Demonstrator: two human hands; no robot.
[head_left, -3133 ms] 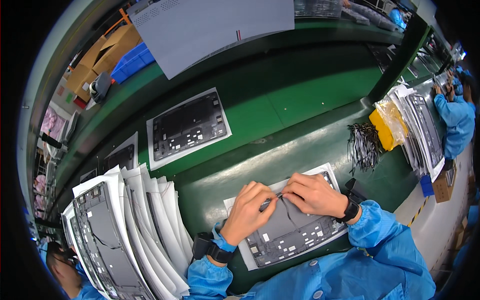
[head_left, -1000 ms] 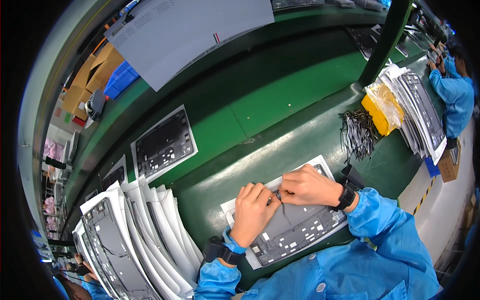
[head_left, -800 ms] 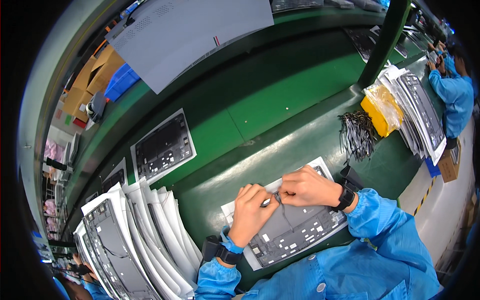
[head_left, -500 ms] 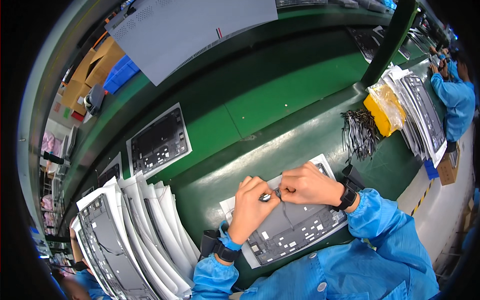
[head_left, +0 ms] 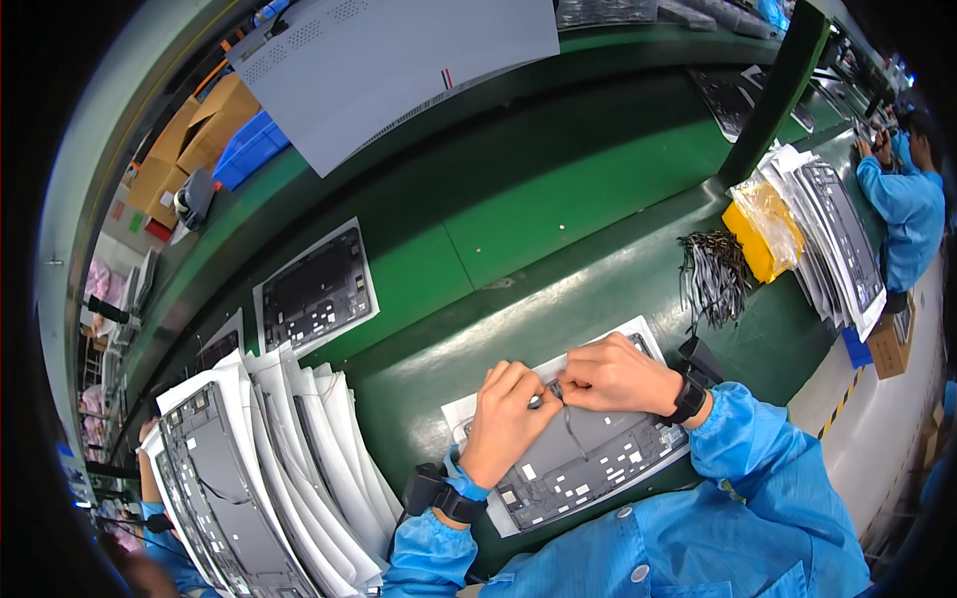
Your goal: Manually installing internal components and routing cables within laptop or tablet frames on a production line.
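A dark grey device panel (head_left: pixel 608 439) with small white labels lies on a white sheet in front of me. A thin dark cable (head_left: pixel 575 436) runs up its middle to between my hands. My left hand (head_left: pixel 508 419) is closed in a pinch over the panel's far part, with a small shiny bit showing at its fingertips. Beside it, fingertips nearly touching, my right hand (head_left: pixel 618 377) is pinched at the upper end of the cable. The fingers hide most of what lies between them.
Panels layered with white sheets (head_left: pixel 329 448) are stacked at my left. Another panel (head_left: pixel 317 284) lies at the far left on the green bench (head_left: pixel 518 234). To the right are a bundle of cables (head_left: pixel 713 279), a yellow bin (head_left: pixel 758 234) and more stacked panels (head_left: pixel 842 229). A co-worker (head_left: pixel 902 209) stands beyond.
Both hands stay pinched at the same spot. My left fingers have turned slightly, and less of the shiny bit shows. The whole view has shifted a little.
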